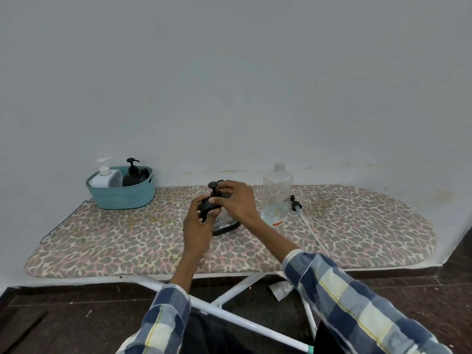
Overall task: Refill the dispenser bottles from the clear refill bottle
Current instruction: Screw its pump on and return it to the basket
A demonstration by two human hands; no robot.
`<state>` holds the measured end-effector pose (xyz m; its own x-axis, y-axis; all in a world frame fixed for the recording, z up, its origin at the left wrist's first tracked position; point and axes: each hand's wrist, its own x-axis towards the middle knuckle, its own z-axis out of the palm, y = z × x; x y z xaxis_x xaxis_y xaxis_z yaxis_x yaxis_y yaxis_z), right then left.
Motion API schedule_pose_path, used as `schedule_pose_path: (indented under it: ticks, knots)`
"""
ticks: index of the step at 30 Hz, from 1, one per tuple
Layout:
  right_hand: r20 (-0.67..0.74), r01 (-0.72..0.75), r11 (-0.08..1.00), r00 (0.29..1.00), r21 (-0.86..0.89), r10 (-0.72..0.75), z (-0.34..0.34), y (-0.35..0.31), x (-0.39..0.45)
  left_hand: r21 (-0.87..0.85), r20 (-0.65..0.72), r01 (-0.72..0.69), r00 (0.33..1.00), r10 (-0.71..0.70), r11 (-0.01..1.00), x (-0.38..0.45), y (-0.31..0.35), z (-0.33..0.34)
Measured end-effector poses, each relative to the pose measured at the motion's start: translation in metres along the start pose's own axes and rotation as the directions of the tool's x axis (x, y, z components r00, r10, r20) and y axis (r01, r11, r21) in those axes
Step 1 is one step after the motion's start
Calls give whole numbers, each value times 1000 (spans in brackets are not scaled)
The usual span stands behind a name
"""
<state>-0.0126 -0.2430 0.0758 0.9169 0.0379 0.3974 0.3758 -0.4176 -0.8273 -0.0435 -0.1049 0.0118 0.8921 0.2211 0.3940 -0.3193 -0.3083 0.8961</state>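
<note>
A black dispenser bottle [226,226] stands in the middle of the ironing board [102,241]. My left hand [198,223] grips its upper body. My right hand [237,200] pinches the collar of its black pump head [214,188]. To the right the clear refill bottle [277,198] stands upright with no cap and a little liquid at the bottom. A loose black pump with a long white tube [306,221] lies beside it. At the back left a white dispenser [104,175] and a black dispenser [132,172] sit in a teal basket [122,198].
The board has a leopard-print cover and stands against a pale wall. Its white metal legs [229,295] cross below the near edge. A crumpled scrap of paper [281,290] lies on the dark floor.
</note>
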Motion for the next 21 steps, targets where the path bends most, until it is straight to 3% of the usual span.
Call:
schedule_pose_path:
  ticks: [3, 6, 11, 19, 21]
  knots:
    - [193, 54, 996, 980, -69, -40, -20, -3, 15, -88, 157, 92, 985, -77, 992, 11, 1, -22]
    - [354, 45, 999, 934, 29, -52, -25, -5, 24, -118, 289, 175, 948, -135, 977, 23, -2, -38]
    - [564, 21, 997, 824, 74, -59, -29, -12, 32, -44, 444, 151, 889, -116, 988, 39, -2, -49]
    - [723, -125, 983, 691, 135, -12, -42, -3, 40, -177, 497, 260, 856, -141, 949, 40, -8, -40]
    - [708, -135, 976, 705, 169, -25, -44, 2, 39, -230, 489, 316, 855, -172, 920, 38, -9, -35]
